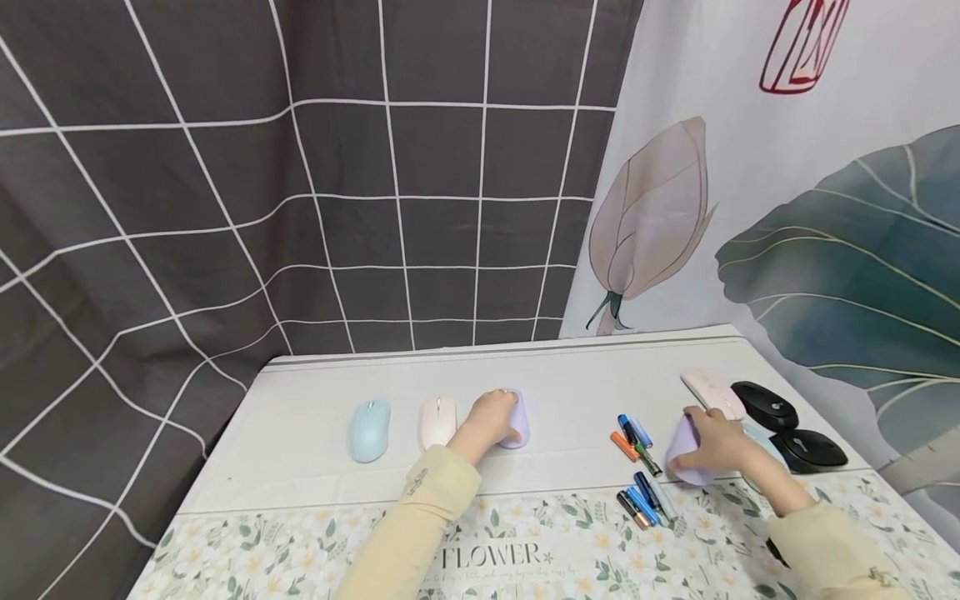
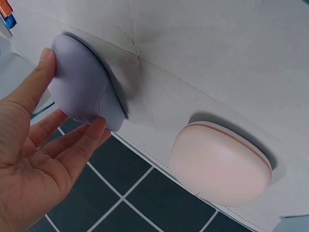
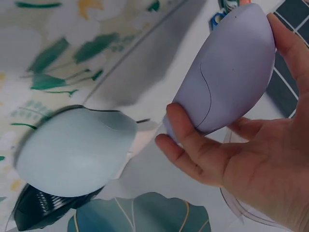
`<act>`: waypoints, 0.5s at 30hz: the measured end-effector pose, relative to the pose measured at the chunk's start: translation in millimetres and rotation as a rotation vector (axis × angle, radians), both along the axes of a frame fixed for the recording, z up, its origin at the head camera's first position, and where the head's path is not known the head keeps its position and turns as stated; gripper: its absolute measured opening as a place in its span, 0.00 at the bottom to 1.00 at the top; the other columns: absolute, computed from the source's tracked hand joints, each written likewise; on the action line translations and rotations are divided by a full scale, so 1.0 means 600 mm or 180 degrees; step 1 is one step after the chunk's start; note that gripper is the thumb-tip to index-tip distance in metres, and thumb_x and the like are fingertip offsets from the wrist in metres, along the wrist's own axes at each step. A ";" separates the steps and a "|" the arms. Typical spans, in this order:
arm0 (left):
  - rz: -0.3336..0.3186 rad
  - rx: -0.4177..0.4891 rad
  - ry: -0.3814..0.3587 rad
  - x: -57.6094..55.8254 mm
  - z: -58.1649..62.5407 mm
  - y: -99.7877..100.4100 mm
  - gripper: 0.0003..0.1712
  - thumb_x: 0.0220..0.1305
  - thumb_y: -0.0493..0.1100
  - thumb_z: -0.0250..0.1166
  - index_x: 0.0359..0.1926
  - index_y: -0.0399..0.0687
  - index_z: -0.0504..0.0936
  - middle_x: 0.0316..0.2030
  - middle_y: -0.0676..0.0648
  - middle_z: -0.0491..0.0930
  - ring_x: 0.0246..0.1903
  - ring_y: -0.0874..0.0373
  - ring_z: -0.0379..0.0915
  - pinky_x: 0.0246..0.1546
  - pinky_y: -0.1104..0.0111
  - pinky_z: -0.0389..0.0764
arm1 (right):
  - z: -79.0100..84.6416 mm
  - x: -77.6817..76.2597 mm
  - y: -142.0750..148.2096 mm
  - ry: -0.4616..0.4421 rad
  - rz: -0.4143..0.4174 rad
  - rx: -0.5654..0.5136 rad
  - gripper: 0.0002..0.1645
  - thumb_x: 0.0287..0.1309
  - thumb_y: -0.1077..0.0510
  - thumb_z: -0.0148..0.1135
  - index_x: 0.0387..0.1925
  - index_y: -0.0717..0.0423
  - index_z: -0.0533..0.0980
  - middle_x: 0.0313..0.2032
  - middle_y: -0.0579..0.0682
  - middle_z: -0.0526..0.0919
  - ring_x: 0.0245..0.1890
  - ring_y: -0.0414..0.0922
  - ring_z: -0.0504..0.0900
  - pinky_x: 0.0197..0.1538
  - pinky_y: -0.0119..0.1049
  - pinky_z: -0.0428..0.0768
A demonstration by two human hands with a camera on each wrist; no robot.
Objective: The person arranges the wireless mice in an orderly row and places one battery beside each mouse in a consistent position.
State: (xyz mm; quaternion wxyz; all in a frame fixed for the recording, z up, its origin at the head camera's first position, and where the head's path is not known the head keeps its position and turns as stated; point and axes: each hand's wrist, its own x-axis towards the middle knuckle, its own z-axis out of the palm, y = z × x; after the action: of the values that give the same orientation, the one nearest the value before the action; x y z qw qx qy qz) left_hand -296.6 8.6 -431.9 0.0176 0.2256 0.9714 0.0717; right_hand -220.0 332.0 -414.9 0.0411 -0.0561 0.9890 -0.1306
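Toward the table's middle, my left hand (image 1: 489, 421) grips a lavender computer mouse (image 1: 519, 423). In the left wrist view the thumb lies at one end of that mouse (image 2: 79, 82) and the fingers at the other. A second lavender mouse (image 1: 681, 457) is gripped by my right hand (image 1: 718, 443), just right of the markers. The right wrist view shows this mouse (image 3: 231, 72) tilted between thumb and fingers. A pale pink mouse (image 1: 437, 419) sits left of my left hand. Partly hidden behind my right hand is a light blue mouse (image 3: 77, 150).
Another light blue mouse (image 1: 369, 431) stands farthest left. On the right side are a pink mouse (image 1: 711, 390) and two black mice (image 1: 765, 406). Several markers (image 1: 633, 446) lie in two clusters left of my right hand. A floral mat (image 1: 247, 550) covers the table's front part.
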 end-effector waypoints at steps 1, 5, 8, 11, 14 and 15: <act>-0.0001 0.0005 -0.0003 0.000 0.001 0.000 0.38 0.39 0.51 0.77 0.52 0.38 0.77 0.46 0.41 0.82 0.47 0.49 0.79 0.53 0.64 0.79 | 0.003 -0.002 0.000 0.0019 0.0038 -0.0003 0.55 0.36 0.47 0.74 0.56 0.81 0.60 0.47 0.83 0.67 0.37 0.68 0.72 0.36 0.60 0.74; 0.0004 0.0005 0.0002 0.000 0.004 0.000 0.37 0.39 0.50 0.77 0.51 0.38 0.78 0.44 0.41 0.82 0.46 0.49 0.79 0.52 0.64 0.79 | 0.014 -0.010 -0.007 0.0029 0.0193 -0.0096 0.55 0.36 0.48 0.75 0.57 0.78 0.60 0.50 0.85 0.64 0.38 0.70 0.72 0.34 0.58 0.76; 0.0008 -0.0003 0.0002 0.001 0.005 0.000 0.36 0.39 0.50 0.77 0.50 0.38 0.78 0.44 0.41 0.82 0.45 0.50 0.79 0.52 0.64 0.79 | 0.020 -0.015 -0.017 0.0019 0.0285 -0.0156 0.54 0.35 0.50 0.75 0.59 0.77 0.60 0.52 0.84 0.63 0.39 0.72 0.72 0.34 0.58 0.77; -0.0007 -0.0018 0.0019 0.002 0.005 0.001 0.36 0.39 0.50 0.77 0.51 0.38 0.78 0.44 0.42 0.82 0.46 0.50 0.79 0.52 0.64 0.79 | 0.023 -0.020 -0.029 0.0094 0.0436 -0.0203 0.54 0.34 0.52 0.76 0.59 0.76 0.61 0.52 0.83 0.64 0.42 0.73 0.72 0.37 0.60 0.77; -0.0018 -0.0019 0.0030 0.004 0.005 0.002 0.37 0.39 0.50 0.77 0.51 0.38 0.78 0.44 0.41 0.82 0.46 0.50 0.79 0.52 0.65 0.79 | 0.026 -0.027 -0.041 0.0174 0.0591 -0.0201 0.53 0.33 0.53 0.76 0.59 0.75 0.62 0.52 0.82 0.65 0.44 0.73 0.72 0.39 0.61 0.77; -0.0018 -0.0018 0.0028 0.004 0.005 0.002 0.37 0.39 0.50 0.77 0.51 0.38 0.77 0.45 0.41 0.82 0.46 0.50 0.79 0.52 0.65 0.79 | 0.027 -0.031 -0.044 0.0169 0.0639 -0.0204 0.53 0.33 0.53 0.76 0.59 0.74 0.62 0.53 0.82 0.64 0.44 0.73 0.72 0.39 0.61 0.77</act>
State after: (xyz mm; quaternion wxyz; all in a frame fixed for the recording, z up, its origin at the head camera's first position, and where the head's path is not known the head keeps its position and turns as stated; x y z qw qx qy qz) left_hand -294.3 9.6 -428.7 0.0142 0.2286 0.9710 0.0679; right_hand -238.4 305.4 -398.8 0.0260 -0.1596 0.9744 -0.1559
